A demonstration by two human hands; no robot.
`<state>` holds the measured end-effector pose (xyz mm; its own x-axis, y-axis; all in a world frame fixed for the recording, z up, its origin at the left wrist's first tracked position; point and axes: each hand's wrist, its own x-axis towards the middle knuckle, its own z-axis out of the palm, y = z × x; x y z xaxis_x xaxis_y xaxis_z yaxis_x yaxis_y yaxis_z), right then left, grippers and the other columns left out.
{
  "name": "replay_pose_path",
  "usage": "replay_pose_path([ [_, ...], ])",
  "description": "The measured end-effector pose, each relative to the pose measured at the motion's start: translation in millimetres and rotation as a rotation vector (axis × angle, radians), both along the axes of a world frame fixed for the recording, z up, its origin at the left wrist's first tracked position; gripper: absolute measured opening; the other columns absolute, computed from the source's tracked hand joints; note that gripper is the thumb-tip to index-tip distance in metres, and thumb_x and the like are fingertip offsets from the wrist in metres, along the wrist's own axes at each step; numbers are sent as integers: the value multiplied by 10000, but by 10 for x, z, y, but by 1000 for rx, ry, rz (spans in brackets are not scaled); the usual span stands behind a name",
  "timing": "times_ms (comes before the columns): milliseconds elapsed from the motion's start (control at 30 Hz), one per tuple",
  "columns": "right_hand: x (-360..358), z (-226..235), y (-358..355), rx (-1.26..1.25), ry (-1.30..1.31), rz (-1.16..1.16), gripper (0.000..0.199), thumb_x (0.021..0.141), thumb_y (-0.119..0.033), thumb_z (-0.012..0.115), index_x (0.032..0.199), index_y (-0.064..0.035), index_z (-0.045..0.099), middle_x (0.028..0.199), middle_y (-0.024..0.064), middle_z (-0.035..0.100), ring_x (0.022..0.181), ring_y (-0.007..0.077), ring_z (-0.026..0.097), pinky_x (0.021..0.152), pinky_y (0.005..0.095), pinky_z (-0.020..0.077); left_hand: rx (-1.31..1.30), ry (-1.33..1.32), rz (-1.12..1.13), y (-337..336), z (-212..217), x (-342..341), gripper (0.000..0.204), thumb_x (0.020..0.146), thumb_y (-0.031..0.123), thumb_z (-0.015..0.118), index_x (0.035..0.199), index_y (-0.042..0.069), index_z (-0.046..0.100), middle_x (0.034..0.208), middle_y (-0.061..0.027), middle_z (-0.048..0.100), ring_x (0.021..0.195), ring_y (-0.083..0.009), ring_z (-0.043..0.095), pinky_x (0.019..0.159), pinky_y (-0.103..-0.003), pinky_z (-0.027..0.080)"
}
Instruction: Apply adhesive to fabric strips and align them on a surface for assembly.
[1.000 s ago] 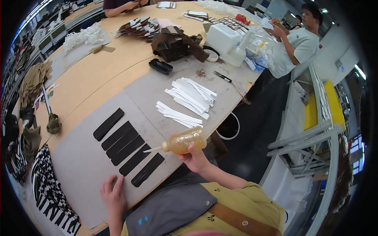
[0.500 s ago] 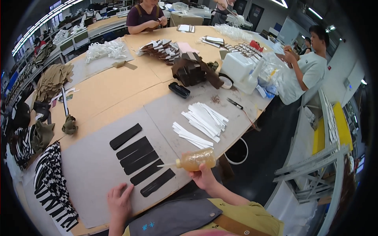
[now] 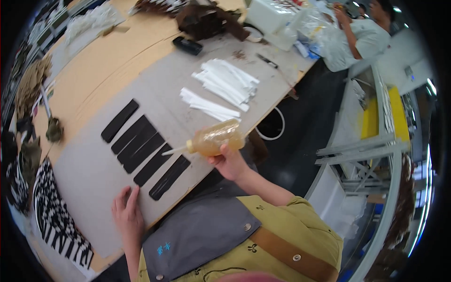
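Note:
My right hand (image 3: 229,162) grips a clear squeeze bottle (image 3: 218,138) of amber liquid, likely glue, lying nearly level in the air. Its thin pale nozzle points left, above the far end of one of several flat black strips (image 3: 152,162). These strips lie side by side in a slanting row on the grey table cover (image 3: 84,188); the nearest one (image 3: 170,177) has shiny patches. My left hand (image 3: 128,214) rests on the cover just left of the row's near end, fingers stretched out and holding nothing.
White strips (image 3: 225,82) lie loosely piled beyond the bottle. Farther off are a black case (image 3: 187,45), a dark pen-like tool (image 3: 267,60) and a white plastic jug (image 3: 270,19). Black-and-white pieces (image 3: 58,211) fan out at left. A person (image 3: 359,37) sits at the far right.
My view has tipped downward, so the table sits higher in the picture and more of my apron shows. Both hands, the bottle and the black strips keep about the same places relative to each other.

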<state>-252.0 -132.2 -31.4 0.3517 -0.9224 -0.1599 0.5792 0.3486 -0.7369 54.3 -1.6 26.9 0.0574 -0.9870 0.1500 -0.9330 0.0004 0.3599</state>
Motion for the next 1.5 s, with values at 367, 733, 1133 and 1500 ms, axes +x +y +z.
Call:
replay_pose_path([
  [367, 31, 228, 50, -18, 128, -40, 1060, 701, -645, 833, 1494, -86, 404, 1481, 94, 497, 826, 55, 541, 652, 181, 459, -78, 23, -1, -12, -109, 65, 440, 882, 51, 655, 1291, 211, 679, 1265, -42, 606, 1097, -236, 609, 936, -373, 432],
  [733, 94, 307, 135, -96, 293, -176, 1136, 644, -557, 917, 1503, -60, 364, 1511, 124, 463, 1110, 125, 612, 657, 195, 518, -93, -5, -34, -13, -168, 132, 462, 863, 60, 680, 1284, 249, 686, 1267, -14, 594, 1108, -218, 585, 935, -366, 425],
  [1133, 103, 343, 162, -135, 366, -161, 1146, 651, -497, 937, 1516, -45, 336, 1507, 139, 462, 1155, 168, 599, 669, 213, 533, -70, -13, -42, -8, -154, 131, 476, 837, 44, 680, 1266, 249, 700, 1283, -15, 591, 1144, -225, 570, 952, -365, 422],
  [1500, 231, 379, 189, -141, 407, -124, 1175, 628, -519, 937, 1505, -9, 343, 1500, 156, 475, 1075, 147, 631, 657, 198, 550, -72, -36, -34, -6, -139, 137, 465, 841, 52, 679, 1261, 251, 704, 1285, 2, 591, 1156, -218, 563, 963, -368, 424],
])
